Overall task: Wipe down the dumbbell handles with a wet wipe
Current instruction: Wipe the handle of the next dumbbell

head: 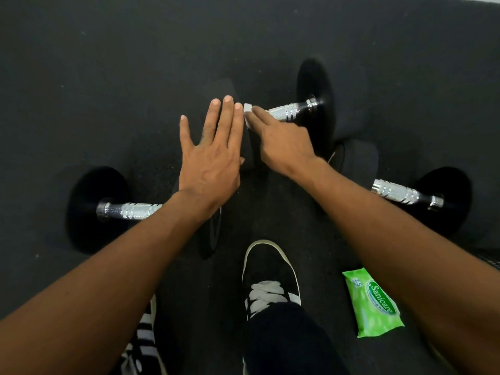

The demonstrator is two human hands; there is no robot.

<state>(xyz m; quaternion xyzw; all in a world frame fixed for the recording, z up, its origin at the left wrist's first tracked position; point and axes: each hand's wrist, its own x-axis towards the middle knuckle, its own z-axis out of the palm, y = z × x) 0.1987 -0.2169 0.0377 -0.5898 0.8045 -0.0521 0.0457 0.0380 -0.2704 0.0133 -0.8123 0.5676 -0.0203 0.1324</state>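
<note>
On the floor, we spread our left hand flat on the left weight of the far dumbbell, likely to stop it rolling. Our right hand pinches the wipe against the left end of its handle. The wipe pack lies within reach.

Black sneaker on dark floor

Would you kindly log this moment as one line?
right hand: holds wet wipe on dumbbell handle | left hand: flat on weight head
</note>
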